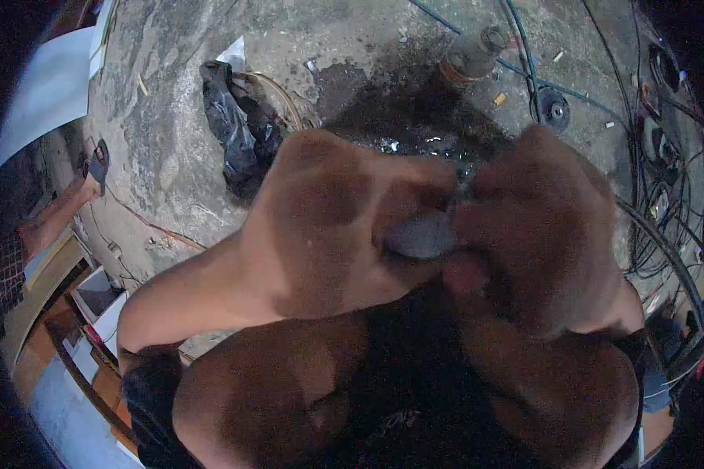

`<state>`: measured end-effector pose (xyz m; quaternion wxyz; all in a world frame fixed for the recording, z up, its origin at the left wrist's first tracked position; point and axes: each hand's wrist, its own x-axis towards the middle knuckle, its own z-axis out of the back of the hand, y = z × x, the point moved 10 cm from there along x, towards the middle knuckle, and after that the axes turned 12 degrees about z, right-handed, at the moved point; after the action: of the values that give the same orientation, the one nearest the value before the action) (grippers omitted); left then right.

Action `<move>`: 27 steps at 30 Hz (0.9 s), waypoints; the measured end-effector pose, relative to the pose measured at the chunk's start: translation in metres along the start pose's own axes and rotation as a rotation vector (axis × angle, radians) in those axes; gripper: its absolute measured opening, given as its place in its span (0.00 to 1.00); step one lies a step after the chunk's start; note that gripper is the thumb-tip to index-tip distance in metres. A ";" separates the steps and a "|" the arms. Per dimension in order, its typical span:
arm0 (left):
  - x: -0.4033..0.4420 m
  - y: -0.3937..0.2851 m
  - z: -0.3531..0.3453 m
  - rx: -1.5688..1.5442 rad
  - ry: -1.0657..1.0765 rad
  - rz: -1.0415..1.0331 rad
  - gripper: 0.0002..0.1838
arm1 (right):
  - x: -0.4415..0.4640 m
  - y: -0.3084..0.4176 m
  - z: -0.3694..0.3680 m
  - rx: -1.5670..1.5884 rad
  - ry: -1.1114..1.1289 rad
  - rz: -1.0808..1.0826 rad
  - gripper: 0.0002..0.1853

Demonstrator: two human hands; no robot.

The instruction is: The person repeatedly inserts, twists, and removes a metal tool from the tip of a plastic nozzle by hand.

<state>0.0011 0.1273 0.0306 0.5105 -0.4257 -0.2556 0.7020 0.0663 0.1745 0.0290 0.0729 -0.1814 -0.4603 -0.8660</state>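
Observation:
Both my hands are raised close to the camera, above my bent knees. My left hand (321, 219) is closed, its fingers curled round a smooth grey object with a rounded edge (421, 237); most of that object is hidden. My right hand (536, 230) is also closed and slightly blurred. Its thumb and fingertips meet the right side of the grey object. Whatever lies inside the right fist, if anything, is out of sight.
Wet concrete floor lies beyond my hands. A black plastic bag (238, 133), a rusty can (469, 59) and a dark disc (554, 108) rest there. Blue hose (532, 66) and tangled black cables (661, 180) run along the right. Another person's foot (96, 166) shows at left, near wooden furniture (62, 313).

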 end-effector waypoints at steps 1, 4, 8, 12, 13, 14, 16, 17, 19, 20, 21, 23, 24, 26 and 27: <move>0.002 0.003 -0.001 -0.064 0.006 0.062 0.15 | 0.008 -0.001 -0.001 -0.006 0.028 -0.008 0.13; 0.004 0.009 -0.005 -0.232 0.035 0.202 0.18 | 0.020 -0.004 0.005 0.030 -0.055 -0.036 0.13; 0.002 0.034 -0.028 -0.539 -0.073 0.341 0.17 | -0.015 -0.015 0.033 0.268 -0.684 0.054 0.10; -0.001 0.044 -0.029 -0.603 -0.144 0.340 0.15 | -0.022 -0.022 0.023 0.363 -0.787 0.281 0.08; 0.000 0.047 -0.026 -0.618 -0.148 0.331 0.15 | -0.023 -0.021 0.019 0.341 -0.735 0.282 0.09; 0.000 0.049 -0.025 -0.632 -0.153 0.322 0.15 | -0.021 -0.019 0.016 0.319 -0.683 0.285 0.09; -0.003 0.037 -0.015 -0.533 -0.259 0.149 0.16 | -0.010 -0.004 0.017 0.128 -0.604 0.215 0.12; -0.006 0.029 -0.010 -0.481 -0.309 0.062 0.16 | -0.006 0.003 0.018 0.041 -0.563 0.221 0.13; -0.005 0.032 -0.011 -0.552 -0.230 0.094 0.19 | 0.001 0.012 0.016 -0.078 -0.464 0.343 0.16; -0.005 0.034 -0.011 -0.586 -0.190 0.110 0.20 | 0.004 0.016 0.013 -0.124 -0.416 0.387 0.17; -0.005 0.037 -0.010 -0.538 -0.205 0.134 0.20 | 0.007 0.020 0.010 -0.150 -0.369 0.387 0.19; -0.006 0.043 -0.008 -0.441 -0.234 0.181 0.20 | 0.011 0.024 0.004 -0.245 -0.278 0.315 0.20; -0.006 0.047 -0.005 -0.344 -0.254 0.273 0.19 | 0.011 0.024 0.003 -0.312 -0.233 0.242 0.20; -0.010 0.051 0.002 -0.152 -0.286 0.454 0.17 | 0.005 0.011 -0.008 -0.375 -0.060 0.148 0.20; -0.009 0.048 -0.002 -0.131 -0.249 0.408 0.16 | -0.008 -0.004 -0.016 -0.369 0.068 0.128 0.20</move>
<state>-0.0203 0.1019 -0.0059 0.2939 -0.4107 -0.2701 0.8198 0.0686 0.1638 0.0146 0.1086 -0.1912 -0.2786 -0.9349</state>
